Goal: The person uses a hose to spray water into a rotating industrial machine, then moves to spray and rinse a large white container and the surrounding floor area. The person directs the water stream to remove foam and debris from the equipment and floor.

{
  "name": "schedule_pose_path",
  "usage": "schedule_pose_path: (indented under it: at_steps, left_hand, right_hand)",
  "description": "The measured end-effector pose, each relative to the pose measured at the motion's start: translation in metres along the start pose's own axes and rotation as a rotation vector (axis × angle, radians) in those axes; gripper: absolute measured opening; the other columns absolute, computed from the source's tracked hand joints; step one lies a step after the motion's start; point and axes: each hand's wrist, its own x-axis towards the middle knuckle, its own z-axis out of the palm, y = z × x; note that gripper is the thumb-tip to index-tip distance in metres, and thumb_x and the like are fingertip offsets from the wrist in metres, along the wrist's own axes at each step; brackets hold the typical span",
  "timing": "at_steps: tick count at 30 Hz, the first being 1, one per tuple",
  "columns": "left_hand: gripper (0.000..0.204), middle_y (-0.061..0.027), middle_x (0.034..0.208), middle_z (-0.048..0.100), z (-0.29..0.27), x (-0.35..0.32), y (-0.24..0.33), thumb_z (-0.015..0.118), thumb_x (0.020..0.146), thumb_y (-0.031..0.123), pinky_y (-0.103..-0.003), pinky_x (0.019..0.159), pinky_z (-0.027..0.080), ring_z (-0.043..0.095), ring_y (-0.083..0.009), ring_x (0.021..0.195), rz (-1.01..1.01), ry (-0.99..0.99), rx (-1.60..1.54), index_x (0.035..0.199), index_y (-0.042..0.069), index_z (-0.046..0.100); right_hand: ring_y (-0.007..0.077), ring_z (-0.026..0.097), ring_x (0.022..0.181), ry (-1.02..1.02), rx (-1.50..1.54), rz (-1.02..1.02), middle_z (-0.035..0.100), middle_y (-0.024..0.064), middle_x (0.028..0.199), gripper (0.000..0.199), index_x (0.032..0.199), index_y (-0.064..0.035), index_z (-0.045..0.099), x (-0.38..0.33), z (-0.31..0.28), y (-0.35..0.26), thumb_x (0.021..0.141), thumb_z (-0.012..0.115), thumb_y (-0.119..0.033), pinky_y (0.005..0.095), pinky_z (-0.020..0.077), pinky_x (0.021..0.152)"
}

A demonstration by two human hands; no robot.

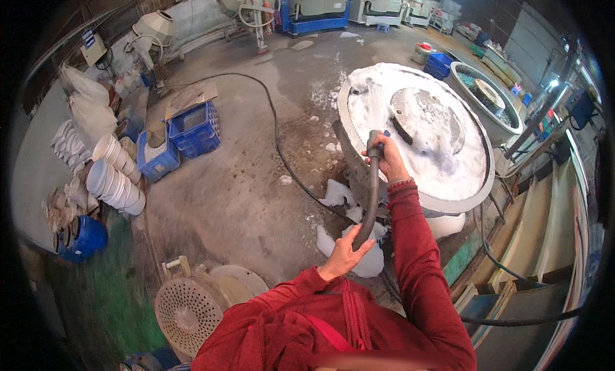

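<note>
My right hand (pixel 386 158) is closed round the grip of a spray nozzle (pixel 373 142) at the end of a dark hose. Water sprays from it into a large round tub (pixel 349 118) heaped with white foam (pixel 435 172). A round raised hub (pixel 426 118) stands in the middle of the tub, partly covered by foam. Lower down, my left hand (pixel 349 252) holds the hose (pixel 370 214), with its thumb and fingers around it. Clumps of foam (pixel 336 193) lie on the floor beside the tub.
To the left stand blue crates (pixel 195 131), stacked white buckets (pixel 122 188) and a blue drum (pixel 86 236). A black hose (pixel 272 115) snakes over the wet floor. A perforated round machine part (pixel 186 313) is near my left elbow. A second round tub (pixel 490 92) stands far right.
</note>
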Motion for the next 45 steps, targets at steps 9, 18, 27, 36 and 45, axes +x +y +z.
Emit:
schedule_pose_path:
  at_steps: [9,18,27,36,45]
  left_hand:
    - [0.038,0.0071,0.06,0.043,-0.021,-0.006,0.002,0.06,0.085,0.022,-0.018,0.041,0.03,0.037,-0.0016,0.046,-0.212,-0.096,-0.212,0.119,0.013,0.048]
    - [0.04,0.007,0.062,0.044,-0.041,-0.007,0.012,0.06,0.084,0.02,-0.019,0.043,0.029,0.036,-0.0015,0.049,-0.302,-0.118,-0.33,0.12,0.006,0.048]
    - [0.041,0.0068,0.061,0.043,-0.037,0.026,0.027,0.062,0.083,0.02,-0.02,0.041,0.028,0.035,-0.0018,0.047,-0.257,-0.156,-0.368,0.119,0.006,0.047]
    - [0.033,0.0067,0.056,0.038,-0.01,0.049,0.041,0.053,0.087,0.013,-0.019,0.035,0.024,0.032,-0.0019,0.04,-0.2,-0.246,-0.364,0.119,0.008,0.046]
    - [0.032,0.0067,0.06,0.042,0.044,0.027,0.031,0.055,0.085,0.009,-0.019,0.037,0.025,0.034,-0.0015,0.043,-0.224,-0.415,-0.327,0.116,0.008,0.048]
  right_hand:
    - [0.0261,0.053,0.05,0.042,0.003,0.031,0.043,0.0064,0.068,0.016,0.08,-0.0126,0.04,-0.003,0.031,0.018,0.069,0.051,-0.009,0.0349,0.0429,0.037]
    - [0.0256,0.053,0.051,0.013,-0.016,0.036,0.044,0.0077,0.069,0.021,0.086,-0.0118,0.039,0.009,0.034,0.032,0.069,0.052,-0.011,0.0349,0.0431,0.038]
    - [0.0262,0.055,0.053,-0.026,-0.031,-0.076,0.046,0.0089,0.07,0.023,0.089,-0.0113,0.04,0.014,0.046,-0.013,0.069,0.052,-0.011,0.0352,0.0448,0.039]
    - [0.0182,0.051,0.048,0.081,-0.034,-0.32,0.044,0.0059,0.06,0.014,0.075,-0.0062,0.048,0.002,0.014,-0.045,0.07,0.053,-0.018,0.0342,0.045,0.039]
    - [0.0218,0.047,0.037,0.282,0.038,-0.316,0.041,0.0074,0.054,0.017,0.07,-0.0059,0.044,-0.05,-0.057,-0.06,0.066,0.053,-0.02,0.0375,0.0428,0.032]
